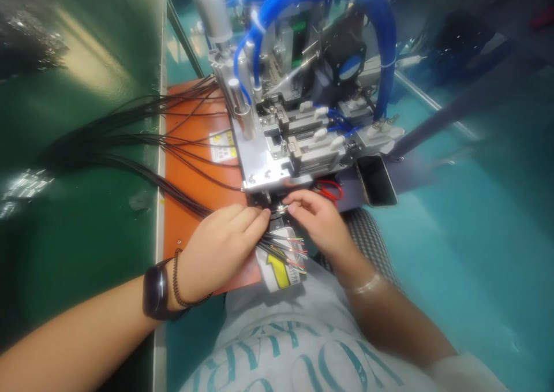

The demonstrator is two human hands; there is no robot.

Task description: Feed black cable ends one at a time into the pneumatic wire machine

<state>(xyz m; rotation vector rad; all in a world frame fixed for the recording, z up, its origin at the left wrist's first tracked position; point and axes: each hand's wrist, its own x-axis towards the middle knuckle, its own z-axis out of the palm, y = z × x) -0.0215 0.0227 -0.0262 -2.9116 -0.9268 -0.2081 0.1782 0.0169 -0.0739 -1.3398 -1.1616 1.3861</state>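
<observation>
My left hand (225,245) is closed over a bundle of black cables (184,194) at the front of the machine. From under its fingers come several stripped cable ends (294,253) with thin coloured wires. Thumb and forefinger of my right hand (322,219) are pinched at thin wire ends (282,208), close to the left fingertips. Both hands are just below the metal front plate of the machine (264,170). The exact spot between the fingertips is small and partly hidden.
More black cables (108,118) fan across the orange board (186,126) to the green surface at left. A phone (377,179) and red-handled tool (331,190) lie right of the machine. A thick blue hose (387,40) arches above. A yellow-arrow label (279,271) sits below the cable ends.
</observation>
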